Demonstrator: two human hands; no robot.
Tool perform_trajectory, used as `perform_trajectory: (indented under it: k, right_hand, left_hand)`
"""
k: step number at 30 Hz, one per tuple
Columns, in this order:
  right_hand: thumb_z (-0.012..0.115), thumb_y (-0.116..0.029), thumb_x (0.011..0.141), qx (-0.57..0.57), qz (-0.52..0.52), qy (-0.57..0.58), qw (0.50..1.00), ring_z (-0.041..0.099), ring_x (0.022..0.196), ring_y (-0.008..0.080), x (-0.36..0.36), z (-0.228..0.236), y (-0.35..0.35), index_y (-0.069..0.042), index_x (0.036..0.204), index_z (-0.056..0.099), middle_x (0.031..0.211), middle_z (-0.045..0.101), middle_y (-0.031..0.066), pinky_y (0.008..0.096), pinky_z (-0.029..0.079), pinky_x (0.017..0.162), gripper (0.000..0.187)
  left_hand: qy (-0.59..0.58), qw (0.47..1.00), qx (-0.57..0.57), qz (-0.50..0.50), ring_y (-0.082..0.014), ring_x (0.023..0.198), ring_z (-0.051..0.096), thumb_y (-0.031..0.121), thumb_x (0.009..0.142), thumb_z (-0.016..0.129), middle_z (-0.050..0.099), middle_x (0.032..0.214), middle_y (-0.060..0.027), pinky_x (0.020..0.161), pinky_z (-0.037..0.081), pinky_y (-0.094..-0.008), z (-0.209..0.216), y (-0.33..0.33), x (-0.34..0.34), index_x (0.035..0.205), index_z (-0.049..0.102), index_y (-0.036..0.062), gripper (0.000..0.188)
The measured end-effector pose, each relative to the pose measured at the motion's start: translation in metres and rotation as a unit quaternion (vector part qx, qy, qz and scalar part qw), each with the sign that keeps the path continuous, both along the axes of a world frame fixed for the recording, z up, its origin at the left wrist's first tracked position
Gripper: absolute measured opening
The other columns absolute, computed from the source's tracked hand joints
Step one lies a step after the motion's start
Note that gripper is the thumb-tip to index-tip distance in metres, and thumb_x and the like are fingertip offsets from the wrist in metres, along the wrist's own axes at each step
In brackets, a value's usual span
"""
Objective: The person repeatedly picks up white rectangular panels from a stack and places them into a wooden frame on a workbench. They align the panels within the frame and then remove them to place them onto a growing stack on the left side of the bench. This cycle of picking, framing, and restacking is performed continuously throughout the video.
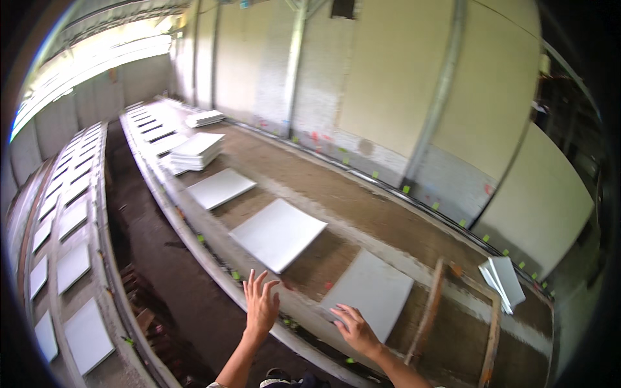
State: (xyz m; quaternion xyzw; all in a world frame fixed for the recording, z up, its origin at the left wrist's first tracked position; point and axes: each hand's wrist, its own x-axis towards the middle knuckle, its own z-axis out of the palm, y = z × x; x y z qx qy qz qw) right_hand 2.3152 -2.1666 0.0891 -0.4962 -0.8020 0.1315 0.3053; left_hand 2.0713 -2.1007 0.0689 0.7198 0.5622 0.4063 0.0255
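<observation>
My left hand (260, 304) is raised over the near edge of a long, low platform (362, 178), its fingers apart and nothing in them. To its right, my right hand (356, 331) hovers at the near left corner of a flat white sheet (374, 290); whether it touches the sheet I cannot tell. Its fingers are spread and hold nothing. A second white sheet (279, 234) lies just beyond my left hand, and a third white sheet (222, 188) lies farther off in the same row.
A wooden frame (435, 310) lies on the platform at the right, with several white sheets (503, 283) bundled beyond it. Farther left stands a stack of sheets (197, 150). A dark trench (152, 220) separates this platform from another row of sheets (72, 265). A wall (394, 84) borders the far side.
</observation>
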Motion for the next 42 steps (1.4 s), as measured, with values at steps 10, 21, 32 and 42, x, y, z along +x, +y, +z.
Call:
perform_trajectory:
  k: [10,21,32,42]
  right_hand:
    - [0.055,-0.015,0.085,-0.081,0.163,0.043,0.982,0.036,0.123,0.0375,-0.121,-0.041,0.095,-0.004,0.131,0.037,0.134,0.035,0.0210,0.0418,0.032,0.101,0.051]
    - [0.053,-0.006,0.083,-0.221,0.149,0.186,0.946,0.051,0.109,0.0329,-0.129,-0.027,0.094,-0.001,0.116,0.052,0.116,0.054,0.0167,0.0365,0.040,0.093,0.033]
    - [0.052,-0.004,0.084,-0.154,0.168,0.111,0.967,0.052,0.107,0.0320,-0.260,0.007,0.252,-0.004,0.112,0.056,0.112,0.056,0.0152,0.0369,0.042,0.091,0.028]
    - [0.051,-0.003,0.085,-0.158,0.183,0.150,0.959,0.053,0.105,0.0300,-0.455,-0.021,0.384,-0.003,0.120,0.048,0.117,0.051,0.0154,0.0363,0.043,0.090,0.036]
  left_hand:
    - [-0.146,0.988,-0.051,0.001,-0.0358,0.125,0.033,0.003,0.077,0.059,0.044,0.124,-0.0143,0.102,0.030,-0.0448,-0.046,0.013,-0.074,0.119,0.044,0.0061,0.045]
    - [-0.167,0.979,0.033,0.113,-0.0329,0.111,0.043,0.001,0.077,0.059,0.046,0.113,-0.0164,0.095,0.036,-0.0415,-0.039,0.072,-0.120,0.102,0.052,0.0049,0.026]
    - [-0.240,0.955,0.068,0.159,-0.0324,0.115,0.041,0.006,0.083,0.055,0.044,0.118,-0.0160,0.097,0.033,-0.0413,-0.034,0.216,-0.260,0.104,0.053,0.0039,0.021]
    - [-0.340,0.928,-0.001,0.150,-0.0313,0.110,0.045,-0.002,0.078,0.055,0.048,0.113,-0.0155,0.096,0.034,-0.0375,-0.052,0.309,-0.395,0.107,0.049,0.0011,0.029]
